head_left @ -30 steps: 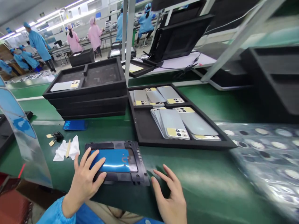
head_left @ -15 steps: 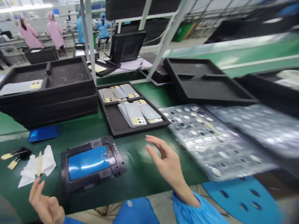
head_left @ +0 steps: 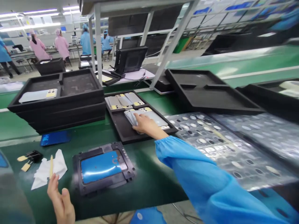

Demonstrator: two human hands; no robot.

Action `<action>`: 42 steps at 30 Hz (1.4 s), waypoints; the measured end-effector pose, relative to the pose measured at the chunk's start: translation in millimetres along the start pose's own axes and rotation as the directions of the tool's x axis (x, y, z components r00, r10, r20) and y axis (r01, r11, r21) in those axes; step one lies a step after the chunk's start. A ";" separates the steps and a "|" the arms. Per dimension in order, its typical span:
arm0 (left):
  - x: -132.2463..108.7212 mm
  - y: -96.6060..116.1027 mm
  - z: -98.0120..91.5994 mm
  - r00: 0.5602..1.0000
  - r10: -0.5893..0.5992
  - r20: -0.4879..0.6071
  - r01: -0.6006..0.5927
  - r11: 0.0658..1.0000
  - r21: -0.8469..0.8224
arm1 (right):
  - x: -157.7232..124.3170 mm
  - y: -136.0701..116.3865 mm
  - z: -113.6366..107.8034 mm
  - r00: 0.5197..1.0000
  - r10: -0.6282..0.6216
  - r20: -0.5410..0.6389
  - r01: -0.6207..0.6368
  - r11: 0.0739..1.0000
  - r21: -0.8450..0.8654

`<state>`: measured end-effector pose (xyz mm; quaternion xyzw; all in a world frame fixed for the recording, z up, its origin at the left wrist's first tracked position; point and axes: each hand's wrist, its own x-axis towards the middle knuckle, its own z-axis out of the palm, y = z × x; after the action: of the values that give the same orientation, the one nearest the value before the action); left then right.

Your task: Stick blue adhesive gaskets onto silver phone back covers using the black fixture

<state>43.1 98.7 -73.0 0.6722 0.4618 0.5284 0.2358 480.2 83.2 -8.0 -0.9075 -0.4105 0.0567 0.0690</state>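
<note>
My right hand (head_left: pixel 146 124) reaches forward and lies on a stack of silver phone back covers (head_left: pixel 137 117), at the near end of a black foam tray (head_left: pixel 127 131). More covers with yellow-edged camera corners (head_left: pixel 123 101) fill the tray's far compartment. My left hand (head_left: pixel 59 197) is raised at the bottom left with its fingers apart, touching nothing. It is nearest a folded white tissue (head_left: pixel 48 171) and a black fixture (head_left: pixel 104 182), which holds a blue-filmed panel (head_left: pixel 100 167).
Stacked black trays (head_left: pixel 58 118) stand at the left, and a black tray (head_left: pixel 210 99) stands at the right. Plastic sheets of round parts (head_left: pixel 210 140) lie to the right. A loose blue panel (head_left: pixel 55 138) and a black clip (head_left: pixel 34 156) lie on the green bench. Several co-workers stand behind.
My right hand has moved forward from above the bench onto the cover stack. Both hands left the fixture a second ago, and the view has turned to the right.
</note>
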 end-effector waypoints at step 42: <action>16.3 23.5 0.6 0.983 -0.183 0.023 0.179 0.975 0.128 | 59.6 68.6 -27.2 0.999 -0.040 0.014 0.037 0.986 0.164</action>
<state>52.6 102.1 -46.3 0.6500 0.5493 0.4629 0.2481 574.3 81.1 4.2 -0.8900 -0.4226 0.0966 0.1410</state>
